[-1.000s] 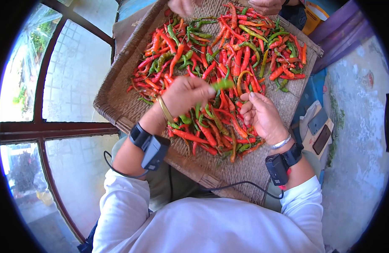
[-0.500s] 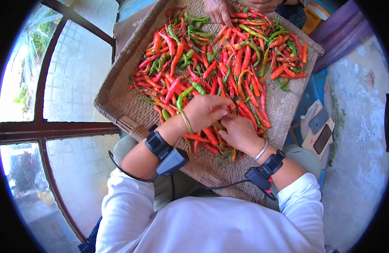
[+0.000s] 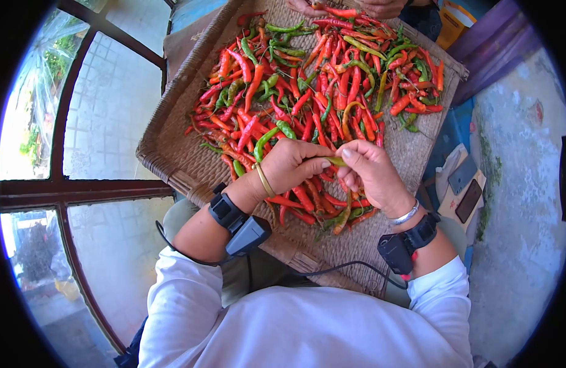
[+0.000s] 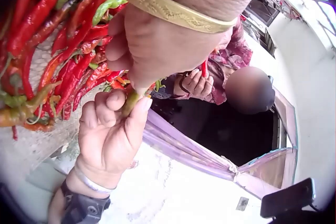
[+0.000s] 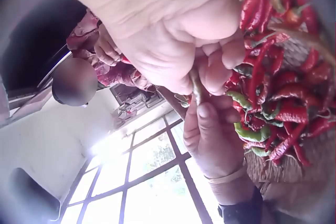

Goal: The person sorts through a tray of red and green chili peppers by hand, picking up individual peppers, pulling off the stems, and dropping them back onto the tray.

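Observation:
A small yellow-green pepper point(image 3: 336, 161) is pinched between both hands above the heap, one end in each. The left hand point(image 3: 293, 164), with a gold bangle, holds it between thumb and forefinger; the right hand point(image 3: 374, 176), with a silver bangle, pinches the other end. In the left wrist view the pepper point(image 4: 130, 103) runs from the left fingertips to the right thumb. From the right wrist view, the pepper point(image 5: 196, 85) shows between the two hands' fingers. Red and green peppers point(image 3: 252, 92) lie spread beneath and beyond the hands.
The peppers lie on a large woven tray point(image 3: 157, 132) with a raised rim. Another person's hands point(image 3: 381, 7) are at its far edge, near a red pepper. Two phones point(image 3: 468, 201) lie at the right beside the tray. Framed windows point(image 3: 105, 104) stand on the left.
The hands, lower and close together over the heap half a second ago, now hold a pepper up between them. The right hand has turned and moved right. The other person's hand has drawn back.

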`<state>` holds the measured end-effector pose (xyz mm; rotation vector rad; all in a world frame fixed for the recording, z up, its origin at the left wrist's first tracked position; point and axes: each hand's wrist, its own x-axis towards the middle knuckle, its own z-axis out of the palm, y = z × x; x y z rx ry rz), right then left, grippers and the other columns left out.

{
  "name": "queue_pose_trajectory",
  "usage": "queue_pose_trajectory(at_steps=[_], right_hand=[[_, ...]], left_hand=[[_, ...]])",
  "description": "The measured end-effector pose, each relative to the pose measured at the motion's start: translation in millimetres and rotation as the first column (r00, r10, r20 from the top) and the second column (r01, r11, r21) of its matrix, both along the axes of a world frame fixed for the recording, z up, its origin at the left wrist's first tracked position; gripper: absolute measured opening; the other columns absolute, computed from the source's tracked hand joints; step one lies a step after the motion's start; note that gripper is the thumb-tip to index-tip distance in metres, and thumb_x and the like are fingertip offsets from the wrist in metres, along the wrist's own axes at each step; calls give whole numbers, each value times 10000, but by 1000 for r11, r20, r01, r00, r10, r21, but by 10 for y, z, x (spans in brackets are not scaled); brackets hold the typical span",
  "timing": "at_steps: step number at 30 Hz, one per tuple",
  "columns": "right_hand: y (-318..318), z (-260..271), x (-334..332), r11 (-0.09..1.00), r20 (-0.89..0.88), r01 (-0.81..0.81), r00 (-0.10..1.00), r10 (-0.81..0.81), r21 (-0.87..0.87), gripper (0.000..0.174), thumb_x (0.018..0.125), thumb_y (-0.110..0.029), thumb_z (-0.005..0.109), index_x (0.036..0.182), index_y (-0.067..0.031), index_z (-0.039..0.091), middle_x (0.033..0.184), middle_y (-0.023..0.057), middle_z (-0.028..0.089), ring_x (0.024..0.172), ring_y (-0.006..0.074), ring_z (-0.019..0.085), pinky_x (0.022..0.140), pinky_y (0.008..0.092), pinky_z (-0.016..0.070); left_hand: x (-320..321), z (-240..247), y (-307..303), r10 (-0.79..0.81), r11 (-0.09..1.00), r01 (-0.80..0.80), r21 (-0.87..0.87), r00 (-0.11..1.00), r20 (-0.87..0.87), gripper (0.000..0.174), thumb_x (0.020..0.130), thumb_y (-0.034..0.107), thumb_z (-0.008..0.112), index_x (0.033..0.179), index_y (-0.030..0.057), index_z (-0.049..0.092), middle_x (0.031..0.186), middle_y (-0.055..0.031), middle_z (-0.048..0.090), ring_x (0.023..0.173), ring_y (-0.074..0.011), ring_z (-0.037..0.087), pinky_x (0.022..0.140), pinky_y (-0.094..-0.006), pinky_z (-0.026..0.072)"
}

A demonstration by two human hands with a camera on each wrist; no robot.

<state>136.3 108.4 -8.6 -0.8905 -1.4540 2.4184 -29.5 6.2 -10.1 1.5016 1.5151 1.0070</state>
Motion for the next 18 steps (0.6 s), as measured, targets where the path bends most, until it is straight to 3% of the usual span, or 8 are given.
queue_pose_trajectory(at_steps=[1, 3, 8, 10, 12, 14, 16, 18], right_hand=[[2, 0, 0, 1000, 0, 1, 1000, -1, -1, 198, 877, -241, 499, 905, -48, 536, 641, 20, 567, 488, 45, 489, 427, 162, 384], [12, 1, -3, 964, -122, 172, 972, -198, -201, 203, 880, -233, 497, 881, -37, 549, 619, 12, 558, 464, 35, 479, 409, 161, 390], [158, -89, 65, 944, -91, 313, 942, -323, -107, 223, 887, -242, 481, 897, -28, 546, 625, 12, 560, 473, 34, 484, 412, 162, 391], [172, -81, 67, 972, -26, 236, 971, -236, -5, 198, 879, -218, 493, 888, -30, 555, 629, 6, 560, 487, 45, 491, 436, 176, 402], [117, -93, 32, 977, 40, 137, 988, -146, 166, 192, 867, -212, 508, 863, -28, 563, 630, 4, 557, 502, 53, 499, 455, 194, 410], [78, -276, 20, 854, 121, -46, 992, -20, 519, 157, 808, -181, 562, 779, -27, 576, 655, 45, 573, 558, 154, 558, 524, 290, 443], [-6, -256, -13, 438, 121, -112, 993, 5, 892, 125, 761, -159, 584, 763, -34, 578, 707, 93, 584, 638, 250, 582, 577, 347, 451], [-67, -225, -14, 402, 217, -212, 976, 34, 891, 101, 729, -141, 591, 759, -45, 580, 758, 115, 587, 699, 305, 570, 617, 378, 455]], left_hand=[[2, 30, -5, -1, 1000, 1, -1, 1000, 0, 232, 837, 147, 556, 1019, 7, 583, 723, -67, 631, 644, -126, 613, 586, -227, 475], [-6, 114, -23, 133, 945, -39, -326, 954, 270, 220, 868, 196, 518, 982, 25, 596, 640, -29, 595, 538, -73, 526, 499, -205, 433], [-204, 117, 49, 342, 890, -159, -426, 852, 397, 236, 897, 217, 467, 930, 27, 603, 613, 18, 565, 481, -34, 461, 451, -170, 382], [-376, 171, 138, 324, 945, -224, -238, 738, 592, 319, 894, 194, 467, 1169, 32, 470, 824, -39, 600, 631, -70, 521, 575, -202, 429], [-376, 223, 240, 230, 890, -456, -3, 443, 866, 512, 889, 225, 467, 1322, 58, 252, 1145, -134, 500, 965, -172, 527, 797, -317, 436], [-491, 176, 235, 253, 888, -459, -13, 465, 848, 628, 877, 246, 489, 1362, 93, 121, 1277, -153, 384, 1146, -242, 410, 939, -394, 335], [-405, 185, 283, 604, 752, -642, -147, 583, 543, 647, 859, 239, 524, 1363, 105, 141, 1249, -143, 419, 1114, -226, 440, 907, -361, 364], [-336, -58, 165, 417, 907, -417, -63, 865, 278, 398, 827, 148, 561, 1202, 73, 453, 1231, -110, 443, 1050, -234, 481, 868, -339, 393]])
